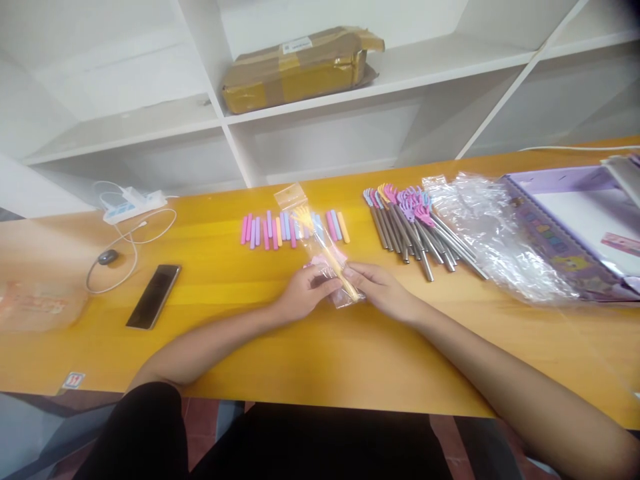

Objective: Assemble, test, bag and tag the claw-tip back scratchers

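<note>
Packing stage at a wooden tabletop [310, 360], with one claw-headed back scratcher [303, 217] inside a clear plastic bag [291, 194]. The bagged piece lies obliquely in front of the person, midway between the tabletop's left and right edges, its yellow claw toward the rear edge and its handle end toward the front. The left hand [300, 295] has thumb and fingers clamped on the bag's lower left side; the right hand [383, 291] pinches it from the right, near the handle end. Whether the bag touches the wood cannot be told. Pink material [340, 254], not clearly identifiable, shows beside the bag at the fingers. Behind, toward the rear edge, a row of short pastel sticks [279, 232] passes partly beneath the bag. Right of centre, a pile of back scratchers [400, 230] with metallic handles lies loose, beside a heap of clear plastic packaging [465, 217] that reaches a purple display box [545, 240] at the right edge. Judged from this arrangement, bagging is complete or nearly so for the piece in hand, whereas the loose pile remains to be treated; the state of the bag's flap is too blurred to confirm, and no count of finished pieces can be given.
</note>
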`<act>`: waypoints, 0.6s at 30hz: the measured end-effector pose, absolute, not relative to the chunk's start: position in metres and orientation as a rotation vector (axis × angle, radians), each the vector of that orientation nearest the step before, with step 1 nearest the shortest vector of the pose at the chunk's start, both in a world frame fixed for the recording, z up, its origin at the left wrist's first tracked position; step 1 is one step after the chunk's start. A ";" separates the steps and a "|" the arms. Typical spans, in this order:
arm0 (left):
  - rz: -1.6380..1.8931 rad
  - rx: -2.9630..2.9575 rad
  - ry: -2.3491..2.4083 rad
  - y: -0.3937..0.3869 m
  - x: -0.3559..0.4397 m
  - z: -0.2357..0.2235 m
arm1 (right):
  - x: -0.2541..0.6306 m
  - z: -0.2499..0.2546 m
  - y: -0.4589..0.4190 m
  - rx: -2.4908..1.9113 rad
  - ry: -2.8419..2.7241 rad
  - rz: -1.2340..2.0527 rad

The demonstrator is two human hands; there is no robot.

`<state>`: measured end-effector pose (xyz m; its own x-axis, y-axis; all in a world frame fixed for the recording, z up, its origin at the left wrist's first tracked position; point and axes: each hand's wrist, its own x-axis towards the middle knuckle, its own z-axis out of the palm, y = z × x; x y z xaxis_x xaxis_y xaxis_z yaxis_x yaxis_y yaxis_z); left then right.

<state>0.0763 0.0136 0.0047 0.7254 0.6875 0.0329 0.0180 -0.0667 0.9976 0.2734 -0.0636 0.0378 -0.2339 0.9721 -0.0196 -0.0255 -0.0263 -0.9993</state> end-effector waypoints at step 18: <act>0.635 1.619 0.453 0.018 0.074 0.012 | 0.276 0.015 -0.063 -1.109 -1.304 1.406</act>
